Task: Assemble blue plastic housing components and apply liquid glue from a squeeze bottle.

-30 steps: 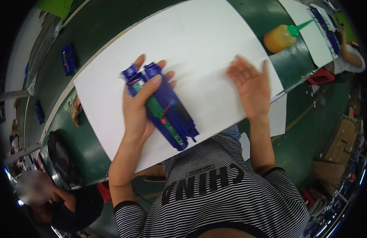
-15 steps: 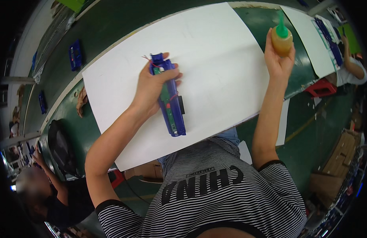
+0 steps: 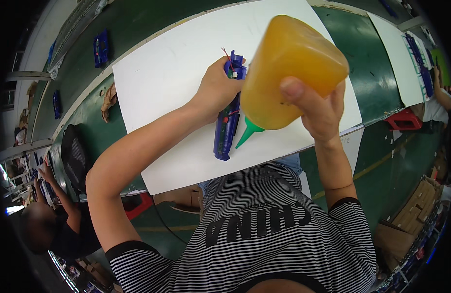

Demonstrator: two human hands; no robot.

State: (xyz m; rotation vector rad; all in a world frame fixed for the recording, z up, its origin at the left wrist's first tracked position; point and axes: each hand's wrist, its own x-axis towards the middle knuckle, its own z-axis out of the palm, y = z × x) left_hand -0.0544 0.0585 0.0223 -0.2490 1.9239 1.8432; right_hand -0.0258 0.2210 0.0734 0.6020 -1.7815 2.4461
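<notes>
My left hand (image 3: pixel 219 85) is closed around the upper part of a long blue plastic housing (image 3: pixel 219 146), held above a white sheet (image 3: pixel 157 88). A green circuit board and thin red wires show inside the housing. In my right hand (image 3: pixel 318 110) is a squeeze bottle (image 3: pixel 294 58) of yellow-amber liquid, turned upside down. Its green nozzle (image 3: pixel 247 133) points down and left, close beside the housing's lower end; whether it touches, I cannot tell. The bottle hides part of the housing's right side and some left fingertips.
More blue housings (image 3: pixel 101 49) lie on the green surface beyond the sheet. A black mesh chair back (image 3: pixel 75 156) and a crumpled brown thing (image 3: pixel 109 101) are at left. Other people sit at far left and far right. A red stool (image 3: pixel 406 118) stands at right.
The bottle has come from the far right toward the housing and been tipped from nozzle up to nozzle down. My left hand and the housing have shifted right, and the housing is turned.
</notes>
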